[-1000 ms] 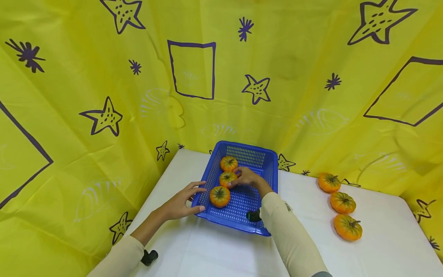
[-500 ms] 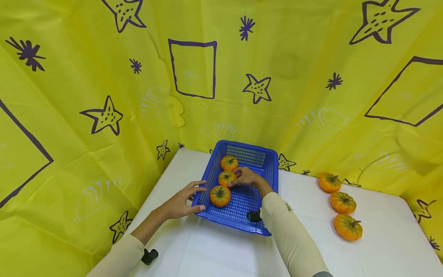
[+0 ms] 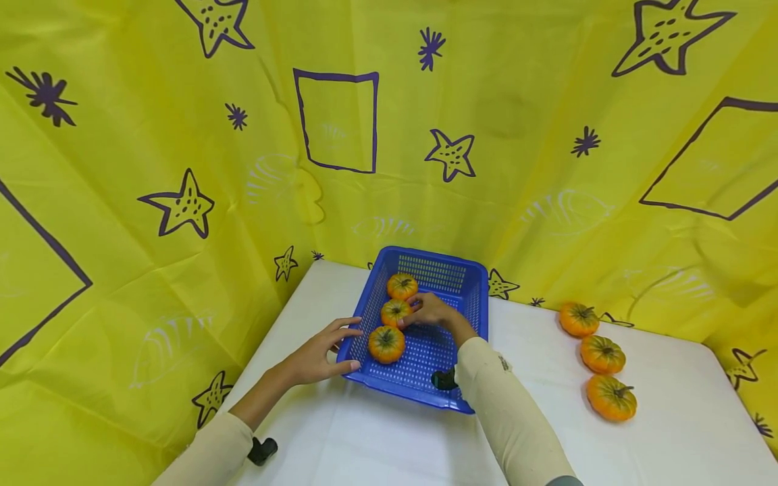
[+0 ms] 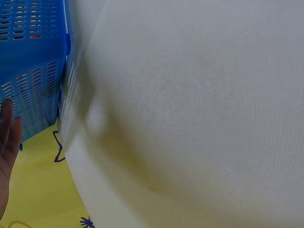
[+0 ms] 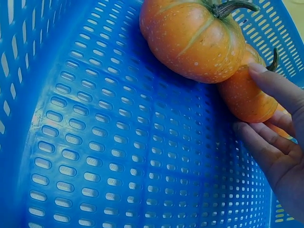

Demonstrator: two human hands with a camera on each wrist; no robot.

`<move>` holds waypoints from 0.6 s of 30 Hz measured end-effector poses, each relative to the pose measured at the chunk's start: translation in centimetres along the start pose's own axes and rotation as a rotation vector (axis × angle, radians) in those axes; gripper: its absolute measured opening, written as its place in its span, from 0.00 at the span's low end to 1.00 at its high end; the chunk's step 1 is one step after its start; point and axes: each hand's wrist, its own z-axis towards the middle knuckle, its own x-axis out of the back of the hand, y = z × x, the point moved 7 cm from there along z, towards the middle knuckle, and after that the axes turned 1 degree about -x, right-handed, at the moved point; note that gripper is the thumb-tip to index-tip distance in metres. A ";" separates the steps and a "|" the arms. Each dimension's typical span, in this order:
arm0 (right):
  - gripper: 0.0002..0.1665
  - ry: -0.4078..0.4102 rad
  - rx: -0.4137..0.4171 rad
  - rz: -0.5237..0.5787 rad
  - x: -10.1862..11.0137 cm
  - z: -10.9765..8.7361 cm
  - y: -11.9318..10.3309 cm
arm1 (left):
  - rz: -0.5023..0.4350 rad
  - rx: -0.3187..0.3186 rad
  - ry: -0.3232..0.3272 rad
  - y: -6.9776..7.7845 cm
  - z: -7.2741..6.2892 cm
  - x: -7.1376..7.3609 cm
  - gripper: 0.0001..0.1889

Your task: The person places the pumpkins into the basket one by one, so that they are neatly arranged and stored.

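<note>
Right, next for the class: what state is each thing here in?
Basket: upright, partly filled.
Near pumpkin: in basket, not held.
Middle pumpkin: in basket, held.
Far pumpkin: in basket, not held.
Three right pumpkins: on the table, in a row.
Left hand: fingers extended, at basket's left side.
Right hand: holding middle pumpkin.
Curtain: hanging, creased.

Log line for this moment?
basket: three pumpkins | table: three more pumpkins | left hand: at basket edge | right hand: holds middle basket pumpkin

Three pumpkins (image 3: 394, 312) lie left in the basket (image 3: 481, 297), with three other pumpkins (image 3: 602, 356) right of it on the table (image 3: 377, 445).
</note>
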 end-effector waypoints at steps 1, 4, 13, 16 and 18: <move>0.39 0.000 0.001 -0.004 0.0 0.0 0.0 | 0.001 0.001 0.001 0.0 0.0 0.0 0.33; 0.40 -0.001 -0.006 -0.004 -0.1 0.0 0.0 | 0.004 0.001 0.001 0.0 0.0 0.0 0.33; 0.39 -0.019 0.004 0.037 -0.3 0.3 -0.1 | 0.005 -0.002 0.003 -0.1 0.0 -0.1 0.33; 0.37 -0.018 0.008 0.050 -0.4 0.5 0.0 | 0.005 -0.002 0.003 0.0 0.0 -0.1 0.34; 0.36 -0.017 0.010 0.056 -0.4 0.5 0.0 | 0.003 -0.003 0.003 0.0 0.0 0.0 0.34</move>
